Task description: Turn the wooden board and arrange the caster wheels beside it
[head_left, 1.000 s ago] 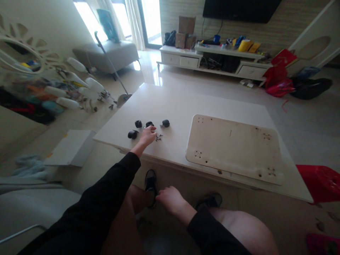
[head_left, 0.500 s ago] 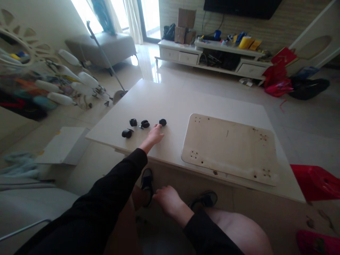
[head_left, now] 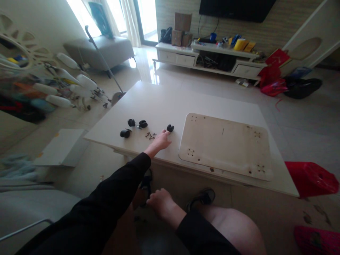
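Four small black casters sit on the pale table [head_left: 164, 102]: three grouped left of the frame's centre [head_left: 134, 126], and one caster [head_left: 170, 128] alone nearer the middle. The person's left hand [head_left: 162, 140] lies stretched out on the tabletop, fingers loosely extended, fingertips touching that lone caster and holding nothing. A scatter of tiny dark screws [head_left: 150, 135] lies just left of the hand. Right of centre lies a drilled board [head_left: 225, 145], flat, with hole clusters at its corners. The right hand [head_left: 158, 202] rests low in the frame by a knee, loosely curled, apparently empty. To my eye, pinching the wheel housing firmly would keep it from rolling off.
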A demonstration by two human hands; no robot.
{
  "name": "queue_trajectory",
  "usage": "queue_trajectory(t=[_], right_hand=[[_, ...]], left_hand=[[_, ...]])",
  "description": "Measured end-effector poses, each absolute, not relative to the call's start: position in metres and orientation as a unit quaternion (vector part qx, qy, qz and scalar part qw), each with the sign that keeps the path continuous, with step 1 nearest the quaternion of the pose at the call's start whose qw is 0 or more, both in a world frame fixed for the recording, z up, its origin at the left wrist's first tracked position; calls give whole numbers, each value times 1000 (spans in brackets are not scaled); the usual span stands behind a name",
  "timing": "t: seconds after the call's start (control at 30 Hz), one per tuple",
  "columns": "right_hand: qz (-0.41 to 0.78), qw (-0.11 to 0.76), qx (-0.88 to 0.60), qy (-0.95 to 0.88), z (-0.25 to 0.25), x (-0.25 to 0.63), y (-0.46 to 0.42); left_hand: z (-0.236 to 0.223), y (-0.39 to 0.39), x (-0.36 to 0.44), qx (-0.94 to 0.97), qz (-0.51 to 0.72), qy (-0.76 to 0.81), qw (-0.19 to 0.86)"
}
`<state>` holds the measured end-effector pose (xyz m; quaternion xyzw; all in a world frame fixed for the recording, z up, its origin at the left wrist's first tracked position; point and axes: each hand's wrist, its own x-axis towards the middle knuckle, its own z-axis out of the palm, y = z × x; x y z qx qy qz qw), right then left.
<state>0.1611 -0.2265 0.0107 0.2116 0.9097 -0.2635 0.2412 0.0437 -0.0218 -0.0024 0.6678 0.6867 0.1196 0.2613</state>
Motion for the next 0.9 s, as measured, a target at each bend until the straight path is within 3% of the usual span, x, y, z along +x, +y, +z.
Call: queue_trajectory(t=[0.53,0.9], right_hand=[[-269,222,222,910,-13,163,-221],[-277,205,217,913,-25,168,-228]], left_hand=[[13,-55,63,687,-72,671,268],[22,-56,64,687,-105,676,244]])
